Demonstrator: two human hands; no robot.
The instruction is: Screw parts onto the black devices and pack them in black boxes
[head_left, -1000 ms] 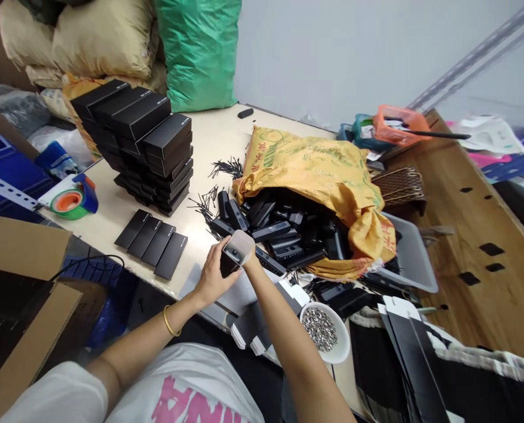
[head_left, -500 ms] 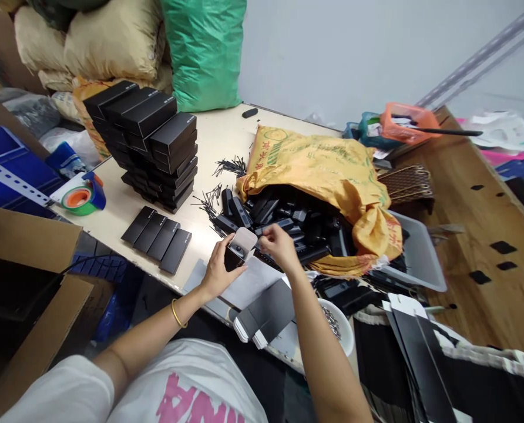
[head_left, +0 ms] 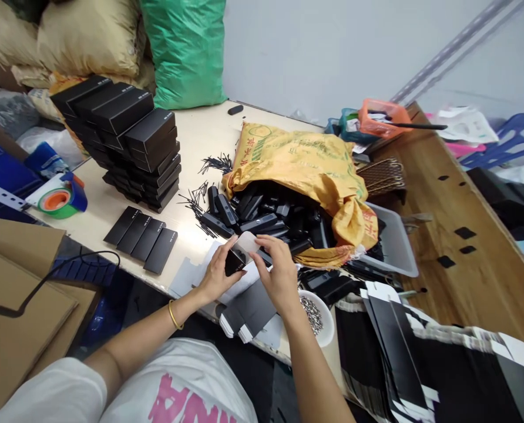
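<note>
A small black box [head_left: 234, 262] with its pale end flap [head_left: 246, 242] raised is held in my left hand [head_left: 215, 275], fingers wrapped round its side. My right hand [head_left: 274, 267] is at the box's right, its fingers apart and its fingertips at the flap; whether they pinch it is hard to tell. Just beyond both hands, black devices [head_left: 262, 223] spill from a yellow woven sack [head_left: 301, 164]. Below the hands lie flat black cartons [head_left: 253, 308] with white flaps. Four-sided closed black boxes [head_left: 160, 249] lie in a row at the left.
A tall stack of black boxes [head_left: 134, 126] stands at the back left, near a tape roll [head_left: 56, 201]. A white bowl of metal parts [head_left: 326, 335] sits by my right forearm. Behind it is a grey bin [head_left: 398, 241]. More flat cartons [head_left: 394, 341] are at the right.
The view has shifted, so the table's things appear further left. My right hand has turned and spread its fingers, and its fingertips are now beside the box's raised flap.
</note>
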